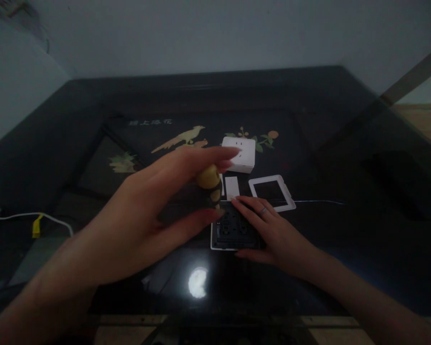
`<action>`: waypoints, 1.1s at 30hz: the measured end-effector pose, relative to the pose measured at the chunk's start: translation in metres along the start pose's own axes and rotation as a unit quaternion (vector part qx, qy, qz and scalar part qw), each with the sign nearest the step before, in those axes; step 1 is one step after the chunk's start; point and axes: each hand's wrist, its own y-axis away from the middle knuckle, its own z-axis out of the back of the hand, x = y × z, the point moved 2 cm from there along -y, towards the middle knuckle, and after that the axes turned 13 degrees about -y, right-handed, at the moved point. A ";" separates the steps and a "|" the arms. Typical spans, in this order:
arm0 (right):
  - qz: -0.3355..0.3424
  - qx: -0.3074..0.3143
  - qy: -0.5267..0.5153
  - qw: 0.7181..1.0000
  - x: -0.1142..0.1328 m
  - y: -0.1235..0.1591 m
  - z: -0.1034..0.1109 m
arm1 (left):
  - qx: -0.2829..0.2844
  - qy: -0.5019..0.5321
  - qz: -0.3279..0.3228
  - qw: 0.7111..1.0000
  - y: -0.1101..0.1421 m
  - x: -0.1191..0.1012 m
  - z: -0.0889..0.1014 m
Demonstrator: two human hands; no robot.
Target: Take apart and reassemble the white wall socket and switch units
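Note:
My left hand point(147, 206) is closed around a screwdriver point(209, 177) with a yellow and black handle. Its shaft points down at the upper left part of a wall socket point(233, 235); whether the tip sits in a screw is too small to tell. The socket lies face down, its black back up and a white edge showing. My right hand point(269, 225), with a ring on one finger, grips the socket's right side, fingers at the far edge and thumb at the near edge.
Beyond my hands stands a white box point(247, 153) printed with a socket face. A white frame point(289, 196) lies to the right, and small white pieces point(232, 186) lie behind the socket. At left, a white cable point(53, 219) carries a yellow tag point(36, 227). The dark table point(326, 143) is glossy.

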 end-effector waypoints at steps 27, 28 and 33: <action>-0.002 0.006 0.004 1.000 -0.001 0.000 0.000 | -0.116 0.004 -0.076 0.990 -0.004 0.004 -0.006; -0.001 0.004 0.004 1.000 -0.001 0.000 0.000 | -0.085 0.013 -0.067 0.994 -0.004 0.004 -0.004; 0.005 -0.002 0.003 1.000 -0.002 0.001 0.000 | 0.037 0.025 -0.059 0.997 0.001 0.007 0.009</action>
